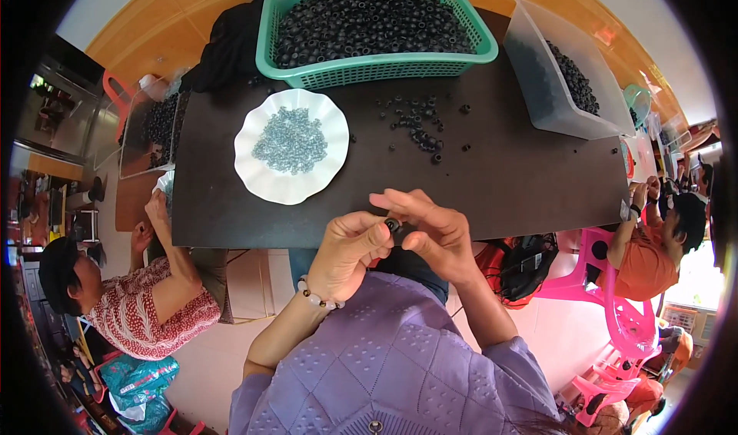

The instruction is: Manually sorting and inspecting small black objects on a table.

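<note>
Near the table's front edge, my left hand [344,257] pinches a small black ring-shaped part [393,225] between thumb and fingers. A hole shows in the part's face. Close beside it on the right is my right hand [442,243], fingers stretched and thumb apart; whether a fingertip touches the part I cannot tell. Ahead and to the left stands a white wavy-rimmed plate [246,175] with a heap of small clear bluish pieces [290,139]. Several loose black parts [419,120] like the held one lie on the dark table [361,174] beyond my hands.
At the back, a green basket [369,72] is heaped with black parts. A translucent bin [561,116] at the right holds more. Co-workers sit on the left [146,304] and right [646,262]. Pink plastic chairs [626,320] and a red-black bag [523,266] are at the right.
</note>
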`<state>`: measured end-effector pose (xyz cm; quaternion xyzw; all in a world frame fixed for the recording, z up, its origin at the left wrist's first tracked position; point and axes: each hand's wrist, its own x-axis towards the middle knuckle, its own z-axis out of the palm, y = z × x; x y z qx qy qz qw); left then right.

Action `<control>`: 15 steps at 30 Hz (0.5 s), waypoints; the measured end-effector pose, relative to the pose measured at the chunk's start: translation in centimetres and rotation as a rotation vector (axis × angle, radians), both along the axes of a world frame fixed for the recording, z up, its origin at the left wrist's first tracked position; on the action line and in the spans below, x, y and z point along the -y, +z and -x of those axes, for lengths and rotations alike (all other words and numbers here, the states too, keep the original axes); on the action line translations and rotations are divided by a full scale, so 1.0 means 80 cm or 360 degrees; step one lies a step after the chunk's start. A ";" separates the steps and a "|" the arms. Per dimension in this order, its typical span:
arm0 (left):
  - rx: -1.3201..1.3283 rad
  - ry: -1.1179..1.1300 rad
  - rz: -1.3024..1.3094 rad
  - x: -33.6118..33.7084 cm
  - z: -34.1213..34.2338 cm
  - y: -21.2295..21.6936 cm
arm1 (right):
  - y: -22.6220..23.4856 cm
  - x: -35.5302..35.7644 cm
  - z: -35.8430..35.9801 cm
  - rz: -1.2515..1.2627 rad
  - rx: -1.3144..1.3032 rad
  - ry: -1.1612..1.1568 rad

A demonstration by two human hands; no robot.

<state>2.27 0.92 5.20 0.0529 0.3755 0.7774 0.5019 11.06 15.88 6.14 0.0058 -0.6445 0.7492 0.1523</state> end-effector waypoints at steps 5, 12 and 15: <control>0.0029 0.0018 -0.0005 -0.002 -0.004 -0.003 | 0.001 -0.014 -0.005 -0.0330 -0.0044 -0.0042; 0.0013 -0.0020 0.0042 -0.004 -0.009 -0.008 | 0.000 -0.013 -0.009 -0.0360 -0.0072 -0.0161; 0.0039 -0.0040 0.0051 -0.008 -0.011 -0.009 | -0.001 -0.016 -0.011 -0.0428 -0.0089 -0.0190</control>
